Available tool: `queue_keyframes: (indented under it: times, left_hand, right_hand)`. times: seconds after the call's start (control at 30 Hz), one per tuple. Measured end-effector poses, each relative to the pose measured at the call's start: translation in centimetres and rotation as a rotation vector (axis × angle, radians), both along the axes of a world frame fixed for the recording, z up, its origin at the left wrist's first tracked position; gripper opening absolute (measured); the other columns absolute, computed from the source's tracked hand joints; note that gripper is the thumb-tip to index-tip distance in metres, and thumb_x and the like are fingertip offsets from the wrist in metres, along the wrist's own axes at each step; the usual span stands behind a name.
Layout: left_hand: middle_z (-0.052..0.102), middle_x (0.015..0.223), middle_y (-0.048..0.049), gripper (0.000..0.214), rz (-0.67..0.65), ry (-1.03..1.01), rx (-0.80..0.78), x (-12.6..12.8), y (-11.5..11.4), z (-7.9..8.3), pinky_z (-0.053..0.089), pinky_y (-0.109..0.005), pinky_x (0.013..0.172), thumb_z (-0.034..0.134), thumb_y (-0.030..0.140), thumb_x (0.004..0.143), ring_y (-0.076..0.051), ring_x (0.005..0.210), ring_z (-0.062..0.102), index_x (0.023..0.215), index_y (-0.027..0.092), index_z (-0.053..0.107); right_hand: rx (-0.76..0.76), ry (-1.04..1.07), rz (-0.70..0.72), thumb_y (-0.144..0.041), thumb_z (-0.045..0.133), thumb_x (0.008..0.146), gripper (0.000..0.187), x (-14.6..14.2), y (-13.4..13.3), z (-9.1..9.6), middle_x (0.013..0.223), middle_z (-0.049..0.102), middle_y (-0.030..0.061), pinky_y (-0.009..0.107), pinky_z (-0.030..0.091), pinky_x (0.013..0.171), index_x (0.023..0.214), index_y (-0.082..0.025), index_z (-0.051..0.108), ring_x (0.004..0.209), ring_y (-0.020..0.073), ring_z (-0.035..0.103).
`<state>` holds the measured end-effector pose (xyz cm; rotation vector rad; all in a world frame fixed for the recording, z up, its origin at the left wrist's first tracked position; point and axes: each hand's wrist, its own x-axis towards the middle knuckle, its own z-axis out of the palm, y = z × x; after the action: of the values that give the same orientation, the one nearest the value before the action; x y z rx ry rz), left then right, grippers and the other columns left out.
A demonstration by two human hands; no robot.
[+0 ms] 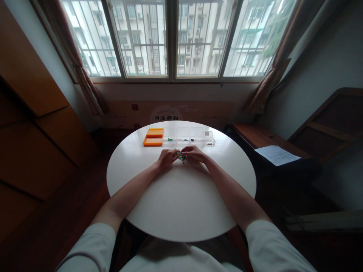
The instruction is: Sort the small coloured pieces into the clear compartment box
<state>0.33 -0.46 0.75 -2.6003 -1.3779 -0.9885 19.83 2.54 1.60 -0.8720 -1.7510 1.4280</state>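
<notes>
A small pile of colourful pieces (pixel 182 158), in blue, green and yellow, lies on the white round table (pixel 181 200); they are too small to name. At the pile's left edge is my left hand (pixel 168 157), its fingers closed; whatever they hold is too small to make out. From the right, my right hand (pixel 195 153) reaches over the pieces with fingertips pinched together, and their contents are hidden. Just beyond both hands stands a row of clear plastic compartments (pixel 183 132), with a few small green, blue and dark pieces inside.
An orange tray (pixel 153 142) joins the left end of the clear row. Right of the table, a paper sheet (pixel 277 155) lies on a low wooden surface (pixel 256 135). Wooden cabinets (pixel 51 143) stand at the left, and a barred window (pixel 147 41) is ahead.
</notes>
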Motion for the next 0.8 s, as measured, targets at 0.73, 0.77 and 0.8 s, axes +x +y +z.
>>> queue_keyframes:
  times: [0.73, 0.77, 0.8]
  left_hand:
    - [0.066, 0.065, -0.0012, 0.029, -0.025, 0.001, -0.009, -0.01, -0.11, 0.12, 0.030, -0.019, 0.053, 0.049, 0.040, 0.084, -0.009, 0.053, 0.054, 0.095, 0.020, 0.068]
    - [0.066, 0.065, -0.0013, 0.029, -0.023, 0.005, -0.006, -0.01, -0.10, 0.11, 0.030, -0.019, 0.053, 0.049, 0.040, 0.084, -0.009, 0.054, 0.054, 0.095, 0.020, 0.068]
    - [0.066, 0.065, -0.0015, 0.029, -0.020, 0.009, -0.001, 0.00, -0.08, 0.09, 0.030, -0.019, 0.053, 0.049, 0.040, 0.084, -0.009, 0.054, 0.055, 0.095, 0.020, 0.068]
  right_hand:
    - [-0.036, 0.030, -0.008, -0.035, 0.076, 0.056, 0.034, -0.03, 0.42, -0.52, 0.074, 0.067, 0.0040, 0.025, 0.045, 0.060, 0.081, -0.013, 0.068, 0.065, 0.0134, 0.060]
    - [-0.037, 0.029, -0.010, -0.036, 0.076, 0.056, 0.034, -0.03, 0.38, -0.48, 0.074, 0.067, 0.0041, 0.025, 0.045, 0.061, 0.080, -0.013, 0.068, 0.065, 0.0134, 0.060]
    - [-0.037, 0.028, -0.013, -0.036, 0.076, 0.056, 0.034, -0.04, 0.35, -0.44, 0.074, 0.067, 0.0041, 0.025, 0.045, 0.061, 0.080, -0.013, 0.068, 0.065, 0.0135, 0.060]
